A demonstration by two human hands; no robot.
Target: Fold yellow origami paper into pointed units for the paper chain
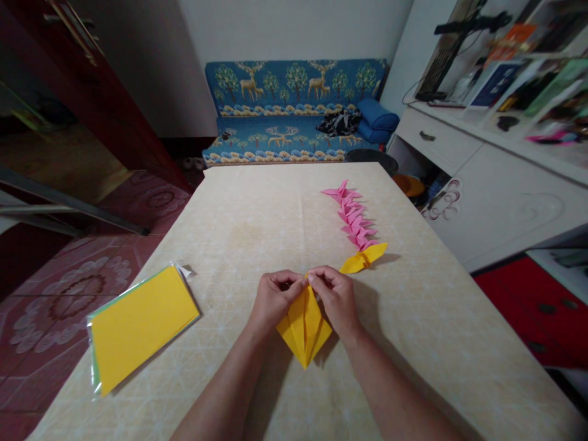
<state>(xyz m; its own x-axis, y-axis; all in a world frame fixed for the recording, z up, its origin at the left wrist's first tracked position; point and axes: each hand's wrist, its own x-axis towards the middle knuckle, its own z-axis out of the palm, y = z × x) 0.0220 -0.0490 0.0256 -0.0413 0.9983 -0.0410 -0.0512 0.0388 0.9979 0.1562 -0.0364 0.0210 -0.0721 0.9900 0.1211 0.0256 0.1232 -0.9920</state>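
Note:
A yellow folded paper [305,331], shaped like a kite with creases down its middle, is held low over the table with its pointed end toward me. My left hand [281,295] pinches its far tip from the left. From the right, my right hand [337,297] pinches the same tip, so the fingertips of both hands nearly meet and hide the very top. Just beyond my right hand lies a yellow origami crane [365,260] with spread wings. A row of pink origami cranes [353,214] runs away from it toward the back.
Yellow paper sheets [142,324] lie in a clear sleeve at the table's left, with green showing at the edge. The cloth-covered table [248,202] reaches toward a blue patterned sofa [294,113]. A white cabinet [505,177] stands along the right, a dark red door [119,98] at left.

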